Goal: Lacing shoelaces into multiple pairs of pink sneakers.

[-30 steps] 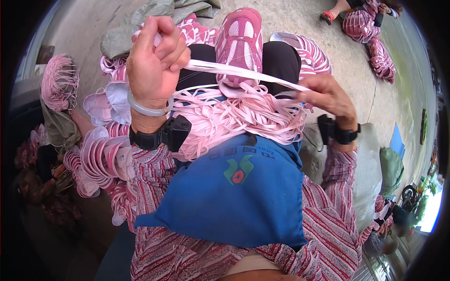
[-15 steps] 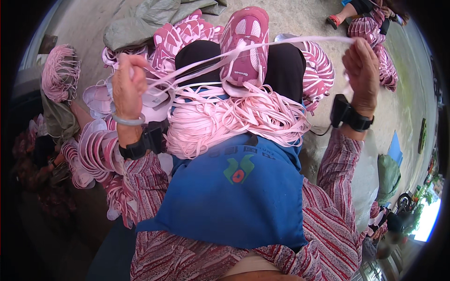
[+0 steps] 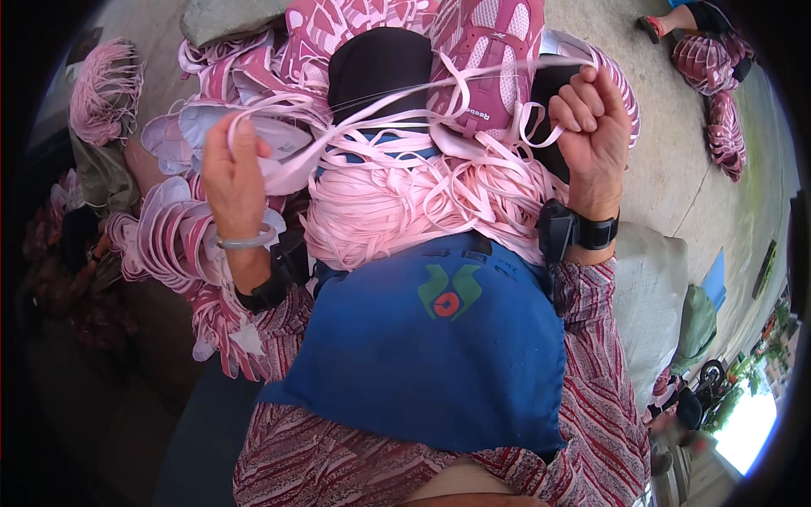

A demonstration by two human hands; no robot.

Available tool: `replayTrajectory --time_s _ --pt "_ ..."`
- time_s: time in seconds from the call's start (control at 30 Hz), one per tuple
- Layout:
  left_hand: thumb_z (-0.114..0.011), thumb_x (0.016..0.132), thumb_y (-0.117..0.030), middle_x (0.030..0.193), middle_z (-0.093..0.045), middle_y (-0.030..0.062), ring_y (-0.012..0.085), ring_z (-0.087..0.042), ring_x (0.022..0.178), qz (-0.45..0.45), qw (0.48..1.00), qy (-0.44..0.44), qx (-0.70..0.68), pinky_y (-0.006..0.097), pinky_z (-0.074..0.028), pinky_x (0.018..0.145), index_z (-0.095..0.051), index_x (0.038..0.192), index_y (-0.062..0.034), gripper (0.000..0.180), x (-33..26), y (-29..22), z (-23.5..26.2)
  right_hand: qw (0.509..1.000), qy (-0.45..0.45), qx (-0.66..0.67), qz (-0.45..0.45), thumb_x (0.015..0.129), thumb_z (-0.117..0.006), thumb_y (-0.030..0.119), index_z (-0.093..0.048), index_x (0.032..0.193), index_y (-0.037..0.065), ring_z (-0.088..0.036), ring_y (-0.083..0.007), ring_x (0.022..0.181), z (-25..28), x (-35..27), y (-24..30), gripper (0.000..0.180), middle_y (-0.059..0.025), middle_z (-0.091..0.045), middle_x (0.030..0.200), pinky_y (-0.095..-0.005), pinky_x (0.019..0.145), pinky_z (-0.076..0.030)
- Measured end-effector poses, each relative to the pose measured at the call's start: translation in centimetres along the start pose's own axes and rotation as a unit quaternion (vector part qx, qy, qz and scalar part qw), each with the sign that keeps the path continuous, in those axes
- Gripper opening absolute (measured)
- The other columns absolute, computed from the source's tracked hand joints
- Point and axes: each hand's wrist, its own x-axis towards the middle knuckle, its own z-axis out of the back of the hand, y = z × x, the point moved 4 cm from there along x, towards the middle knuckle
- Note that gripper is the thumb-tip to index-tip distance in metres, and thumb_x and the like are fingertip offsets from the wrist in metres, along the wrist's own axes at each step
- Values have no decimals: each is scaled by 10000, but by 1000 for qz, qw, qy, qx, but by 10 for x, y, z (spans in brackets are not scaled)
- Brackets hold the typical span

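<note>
Between my raised hands runs a pale pink shoelace (image 3: 372, 108), sagging into loops in the middle. My left hand (image 3: 235, 173) is closed on it, with the lace curving over the thumb side. On the other side my right hand (image 3: 594, 118) pinches the lace between thumb and forefinger, the other fingers curled. Beneath the lace a pink and white shoe upper (image 3: 490, 66) lies over my knees, its toe toward me. A thick heap of loose pink shoelaces (image 3: 397, 207) covers my lap on the blue apron (image 3: 422, 363).
More pink and white shoe uppers (image 3: 173, 224) are stacked at my left, and others lie beyond my knees. A bunch of laces (image 3: 106, 89) hangs at far left. Pale sacking (image 3: 646, 296) stands at my right. Another person's foot (image 3: 652, 28) shows at the far right.
My right hand has moved left, nearer my left hand, and the lace has slackened into loops. The shoe upper and lap appear shifted within the view.
</note>
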Motion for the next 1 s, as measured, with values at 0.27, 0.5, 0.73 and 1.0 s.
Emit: replayTrajectory --time_s 0.27,0.5,0.73,1.0 --pt "-571 902 -380 748 -659 84 238 -634 721 -189 975 88 -82 338 -492 703 -672 934 -16 380 7 -65 -73 986 125 -105 24 992 -439 235 -532 914 -3 -226 -38 425 -53 -18 18 267 86 -280 538 -210 447 -217" --pt "-586 887 -420 701 -623 114 213 -598 646 -255 907 269 202 329 -455 613 -659 908 -21 407 20 -82 -150 796 -68 -598 60 936 -532 208 -624 821 -9 -406 -58 499 2 -53 27 263 33 -433 553 -227 475 -339" --pt "-612 852 -303 745 -664 108 254 -661 698 -260 913 280 142 360 -510 668 -672 892 -73 241 21 -71 -154 399 -108 -845 339 821 -637 108 -672 875 17 -614 -237 736 -1 -64 40 111 -121 -628 809 -290 658 -478" --pt "-546 933 -134 778 -585 29 91 -548 680 -167 933 177 -263 223 -464 627 -570 980 -12 133 5 -77 -112 407 78 -886 208 809 -644 91 -645 973 74 -621 -260 757 -10 -59 4 165 -78 -547 936 -343 618 -511"
